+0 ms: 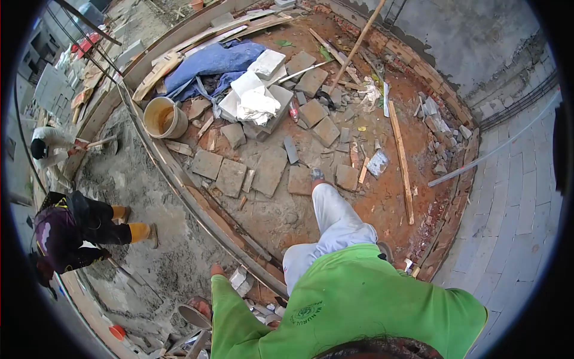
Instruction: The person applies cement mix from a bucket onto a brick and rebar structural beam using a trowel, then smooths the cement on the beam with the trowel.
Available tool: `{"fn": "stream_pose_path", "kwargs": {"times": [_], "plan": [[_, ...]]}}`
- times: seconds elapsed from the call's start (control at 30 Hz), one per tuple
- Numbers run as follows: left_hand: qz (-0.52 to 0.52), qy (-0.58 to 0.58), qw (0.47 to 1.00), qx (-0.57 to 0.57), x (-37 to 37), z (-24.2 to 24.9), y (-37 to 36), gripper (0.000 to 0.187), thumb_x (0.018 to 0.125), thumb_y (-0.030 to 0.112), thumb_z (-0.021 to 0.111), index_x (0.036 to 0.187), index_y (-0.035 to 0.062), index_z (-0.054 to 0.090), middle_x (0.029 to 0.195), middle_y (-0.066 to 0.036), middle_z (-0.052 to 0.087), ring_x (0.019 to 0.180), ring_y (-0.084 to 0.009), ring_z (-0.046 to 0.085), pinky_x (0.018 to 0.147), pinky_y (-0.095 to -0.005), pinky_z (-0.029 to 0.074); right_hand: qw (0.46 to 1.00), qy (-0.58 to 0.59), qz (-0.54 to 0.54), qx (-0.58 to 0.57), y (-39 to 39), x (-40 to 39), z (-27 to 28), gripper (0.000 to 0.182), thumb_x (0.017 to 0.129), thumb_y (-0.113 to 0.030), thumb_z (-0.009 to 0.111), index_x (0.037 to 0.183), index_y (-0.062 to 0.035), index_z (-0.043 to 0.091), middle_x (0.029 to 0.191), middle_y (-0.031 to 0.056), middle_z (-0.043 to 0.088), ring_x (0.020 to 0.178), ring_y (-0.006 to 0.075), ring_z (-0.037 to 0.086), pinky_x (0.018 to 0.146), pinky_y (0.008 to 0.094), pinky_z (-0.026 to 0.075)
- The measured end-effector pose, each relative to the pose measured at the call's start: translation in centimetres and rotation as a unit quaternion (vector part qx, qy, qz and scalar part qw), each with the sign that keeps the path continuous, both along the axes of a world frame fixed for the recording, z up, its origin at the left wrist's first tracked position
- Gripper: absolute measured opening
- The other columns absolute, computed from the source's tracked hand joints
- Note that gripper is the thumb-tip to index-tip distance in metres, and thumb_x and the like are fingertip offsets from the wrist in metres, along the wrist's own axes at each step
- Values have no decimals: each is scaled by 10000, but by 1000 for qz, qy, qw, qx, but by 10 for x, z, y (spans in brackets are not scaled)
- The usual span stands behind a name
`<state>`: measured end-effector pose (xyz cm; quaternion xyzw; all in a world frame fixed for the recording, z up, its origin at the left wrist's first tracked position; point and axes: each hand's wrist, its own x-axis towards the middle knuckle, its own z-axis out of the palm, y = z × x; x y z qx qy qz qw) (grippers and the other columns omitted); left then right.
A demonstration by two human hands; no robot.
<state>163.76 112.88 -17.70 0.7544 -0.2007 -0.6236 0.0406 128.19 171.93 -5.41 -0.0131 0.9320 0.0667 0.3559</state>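
The cuff of a green sleeve (pixel 230 305) ends at my left hand (pixel 217 270), of which only a small part shows, with its fingers not readable. It is beside the timber edge board (pixel 257 267), nearest to some pale broken blocks (pixel 240 281). Just below it, a round bucket (pixel 195 313) stands with its mouth partly visible. My right arm bends outward under the green shirt (pixel 371 299), and the right hand is out of sight. One leg in light trousers (pixel 335 215) stretches forward, its foot (pixel 317 177) among square concrete slabs (pixel 270 172).
Wet concrete (pixel 179 239) lies left of the edge board, where a person (pixel 66 230) in yellow boots bends over a long-handled tool. Another person (pixel 54 146) holds a shovel. A pale bucket (pixel 164 118), blue tarp (pixel 209 66), blocks and planks (pixel 402 164) crowd the ground ahead.
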Motion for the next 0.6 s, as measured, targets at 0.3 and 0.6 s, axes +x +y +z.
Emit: {"fn": "stream_pose_path", "kwargs": {"times": [0.3, 0.6], "plan": [[-333, 74, 918, -200, -496, 63, -98, 367, 922, 287, 558, 1208, 57, 568, 1069, -81, 639, 762, -226, 648, 584, -391, 493, 989, -23, -147, 17, 24, -134, -110, 285, 842, -271, 523, 1007, -113, 694, 1004, 152, 695, 836, 310, 677, 716, 438, 530], [-493, 78, 860, -107, -788, 133, -124, 464, 882, 375, 568, 1295, 168, 520, 1121, -116, 639, 752, -305, 662, 712, -485, 502, 979, -41, -197, 23, 102, -227, -42, 331, 880, -328, 478, 1041, -112, 670, 1010, 175, 690, 811, 314, 679, 697, 453, 524]]}}
